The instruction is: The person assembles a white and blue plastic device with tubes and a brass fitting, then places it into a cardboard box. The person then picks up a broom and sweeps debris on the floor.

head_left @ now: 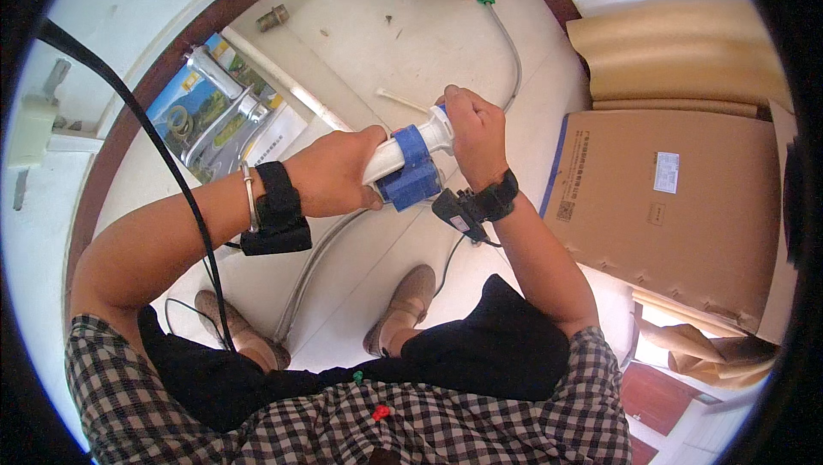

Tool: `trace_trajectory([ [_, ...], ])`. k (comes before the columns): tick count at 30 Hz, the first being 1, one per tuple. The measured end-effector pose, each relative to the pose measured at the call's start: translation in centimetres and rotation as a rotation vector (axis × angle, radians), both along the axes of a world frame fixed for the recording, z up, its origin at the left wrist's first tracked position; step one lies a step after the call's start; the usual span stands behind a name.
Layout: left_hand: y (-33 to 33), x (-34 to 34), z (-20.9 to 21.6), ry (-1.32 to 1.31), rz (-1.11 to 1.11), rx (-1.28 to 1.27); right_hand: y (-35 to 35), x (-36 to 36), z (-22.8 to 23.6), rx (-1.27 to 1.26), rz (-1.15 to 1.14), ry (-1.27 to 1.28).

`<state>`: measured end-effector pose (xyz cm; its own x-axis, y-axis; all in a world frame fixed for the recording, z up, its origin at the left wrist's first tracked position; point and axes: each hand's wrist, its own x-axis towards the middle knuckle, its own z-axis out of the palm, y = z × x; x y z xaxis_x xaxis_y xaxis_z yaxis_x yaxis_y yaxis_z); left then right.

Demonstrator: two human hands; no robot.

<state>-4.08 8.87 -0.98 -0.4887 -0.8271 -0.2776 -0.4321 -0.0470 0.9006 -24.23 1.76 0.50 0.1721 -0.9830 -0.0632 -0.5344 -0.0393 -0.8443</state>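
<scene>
Grasping one white-and-blue tube [410,154] just off centre toward twelve o'clock, you have your left grip [339,172] wrapped round its eight-o'clock end and your right grip [474,135] clenched on its two-o'clock end, with one large carton [660,225] at three and two shoes [403,304] between six and eight.

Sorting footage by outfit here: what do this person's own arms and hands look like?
The left hand is gloveless, with a thin silver bangle and wide black fabric wristband bearing a black rectangular box. The right hand, also gloveless, has a black wrist strap holding a black boxy, pale-labelled device with a thin black cable. The short checked fabric sleeves are black and beige.
</scene>
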Motion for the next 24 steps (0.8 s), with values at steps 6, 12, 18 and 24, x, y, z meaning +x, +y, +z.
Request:
trace_trajectory([
  [6,0.6,0.5,-0.1,0.085,-0.014,0.023,0.6,0.3,0.9,-0.094,0.079,0.056],
  [12,0.8,1.0,0.4,0.161,-0.067,0.055,1.2,0.4,2.4,-0.162,0.173,0.131],
  [18,0.6,1.1,0.7,0.198,-0.078,0.066,1.0,0.4,2.7,-0.322,0.207,0.126],
  [24,0.1,1.0,0.6,0.22,-0.047,0.046,0.6,0.5,2.8,-0.23,0.191,0.091],
])
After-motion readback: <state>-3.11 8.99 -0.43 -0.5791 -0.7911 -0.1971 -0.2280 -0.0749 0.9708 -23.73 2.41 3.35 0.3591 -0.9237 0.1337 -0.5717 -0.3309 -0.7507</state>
